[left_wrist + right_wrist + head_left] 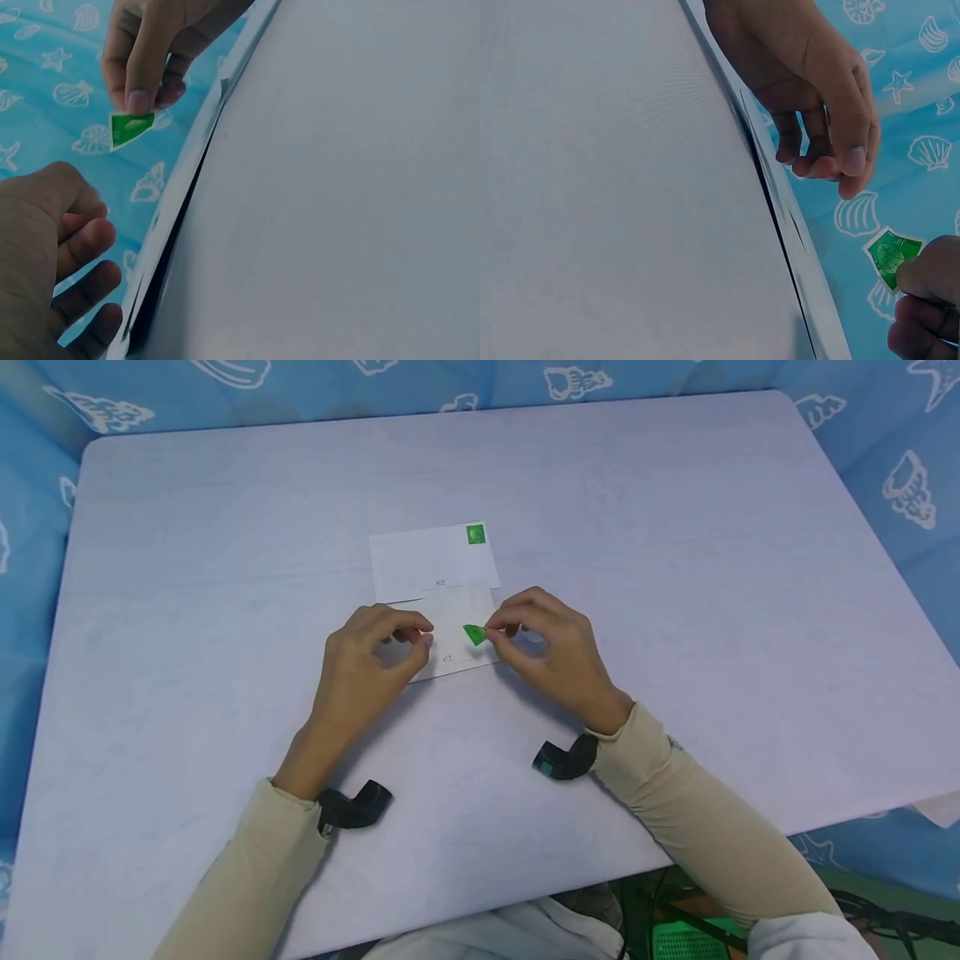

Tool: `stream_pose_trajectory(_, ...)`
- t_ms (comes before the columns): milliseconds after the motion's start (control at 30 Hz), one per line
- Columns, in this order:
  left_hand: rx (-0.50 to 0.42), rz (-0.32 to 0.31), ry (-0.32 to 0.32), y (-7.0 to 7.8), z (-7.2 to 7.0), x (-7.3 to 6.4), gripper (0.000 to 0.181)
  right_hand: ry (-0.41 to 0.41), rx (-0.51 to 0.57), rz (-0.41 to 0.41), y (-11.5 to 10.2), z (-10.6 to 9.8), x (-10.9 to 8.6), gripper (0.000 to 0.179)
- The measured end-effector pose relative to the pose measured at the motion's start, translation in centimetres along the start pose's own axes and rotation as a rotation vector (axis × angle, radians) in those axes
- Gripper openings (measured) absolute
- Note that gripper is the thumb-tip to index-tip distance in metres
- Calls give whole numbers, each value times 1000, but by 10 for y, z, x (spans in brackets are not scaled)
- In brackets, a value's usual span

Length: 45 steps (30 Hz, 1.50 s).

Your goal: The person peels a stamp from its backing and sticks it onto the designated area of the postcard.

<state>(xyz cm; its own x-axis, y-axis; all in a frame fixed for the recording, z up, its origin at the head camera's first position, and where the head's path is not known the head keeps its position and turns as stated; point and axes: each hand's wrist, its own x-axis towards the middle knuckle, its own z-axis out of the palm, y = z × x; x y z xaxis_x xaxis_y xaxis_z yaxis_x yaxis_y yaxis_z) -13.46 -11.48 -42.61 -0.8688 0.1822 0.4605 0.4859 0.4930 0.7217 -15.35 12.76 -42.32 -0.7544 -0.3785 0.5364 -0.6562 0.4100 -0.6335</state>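
Note:
My right hand (551, 647) pinches a small green stamp (475, 634) by one edge between thumb and fingers, above the nearer white envelope (453, 610). The right wrist view shows the face of the stamp (892, 255), with a pale jagged border. My left hand (375, 652) hovers over the left part of that envelope, thumb and index tips close together. In the right wrist view the left hand (817, 97) has loosely bent fingers, and nothing shows between them. Behind lies another white envelope (427, 560), its top right corner bearing a green stamp (476, 534).
Both envelopes lie on a table with a pale cloth (675, 568). A blue curtain (510, 385) with white shell drawings hangs around the table. A green basket (690, 941) stands below the front edge.

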Motion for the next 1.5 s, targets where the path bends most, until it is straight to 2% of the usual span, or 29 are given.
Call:
stream_pose_trajectory(500,68,-36,-21,-12,-16,3,10,15,58,-6,7,-3,2,9)
stream_pose_trajectory(867,94,-25,-45,-18,-21,4,10,4,44,21,7,-7,3,9)
stream_pose_trajectory(1033,86,-57,-59,-19,-24,2,10,3,37,21,8,-8,3,7)
stream_pose_trajectory(1233,91,-82,-82,-20,-25,-5,11,10,49,71,13,-6,-1,9)
stream_pose_trajectory(1500,99,-63,-86,-22,-29,-7,13,19,61,65,15,-6,0,9)
